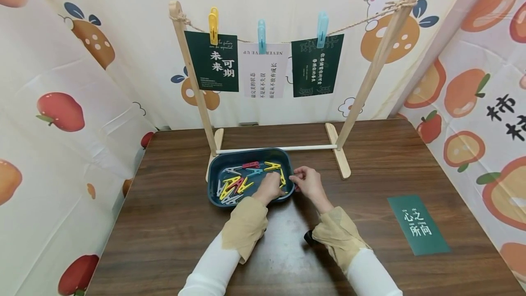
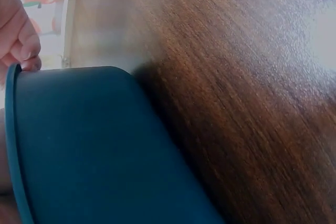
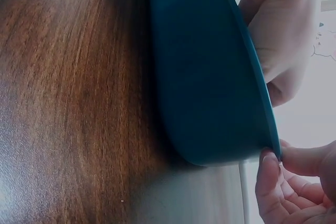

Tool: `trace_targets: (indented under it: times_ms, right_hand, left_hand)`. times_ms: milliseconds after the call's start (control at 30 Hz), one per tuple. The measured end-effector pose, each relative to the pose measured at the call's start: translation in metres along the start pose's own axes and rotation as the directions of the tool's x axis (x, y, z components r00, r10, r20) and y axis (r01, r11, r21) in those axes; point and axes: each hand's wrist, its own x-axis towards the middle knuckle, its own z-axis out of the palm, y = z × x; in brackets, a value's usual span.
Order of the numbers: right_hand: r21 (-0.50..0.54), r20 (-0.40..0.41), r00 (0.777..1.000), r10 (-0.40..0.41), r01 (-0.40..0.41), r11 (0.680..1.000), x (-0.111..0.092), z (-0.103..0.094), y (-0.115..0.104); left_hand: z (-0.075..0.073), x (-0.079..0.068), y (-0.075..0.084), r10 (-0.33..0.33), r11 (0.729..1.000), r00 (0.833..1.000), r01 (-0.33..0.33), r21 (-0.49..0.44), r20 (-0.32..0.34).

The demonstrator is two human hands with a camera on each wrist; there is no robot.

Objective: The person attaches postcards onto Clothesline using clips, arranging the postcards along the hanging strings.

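A dark blue plastic tub holds several clothespins in yellow, red, blue and grey. My left hand reaches over the near rim into its right part, close to a yellow clothespin; its fingertips are hidden, so what they hold cannot be seen. At the tub's right end, my right hand pinches the rim between thumb and fingers. The right wrist view shows this right hand at the rim of the tub, with the left hand above the edge.
Behind the tub stands a wooden frame with a rope. Two green cards and a white card hang from it by yellow and blue clothespins. Another green card lies on the table's right side.
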Motion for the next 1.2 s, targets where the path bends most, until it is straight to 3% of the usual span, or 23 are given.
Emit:
trace_targets:
  times_ms: [200, 467, 767, 1200]
  right_hand:
    - [-0.014, -0.009, 1.000, -0.014, 0.013, 1.000, -0.001, 0.000, -0.001]
    - [-0.020, -0.020, 1.000, -0.006, 0.006, 1.000, -0.001, 0.000, -0.001]
    - [-0.032, -0.026, 1.000, -0.012, 0.011, 0.999, -0.002, 0.000, -0.002]
    - [-0.034, -0.009, 0.999, -0.053, 0.053, 0.998, -0.005, -0.006, 0.001]
  left_hand:
    - [0.001, 0.004, 0.004, 0.012, 0.999, 1.000, -0.011, 0.050, -0.004]
    - [0.003, 0.009, 0.013, -0.037, 0.990, 0.999, 0.038, 0.133, -0.009]
    - [0.008, 0.014, 0.017, -0.050, 0.975, 0.999, 0.049, 0.216, -0.002]
    - [-0.006, 0.002, 0.016, -0.010, 0.987, 0.999, 0.017, 0.160, -0.044]
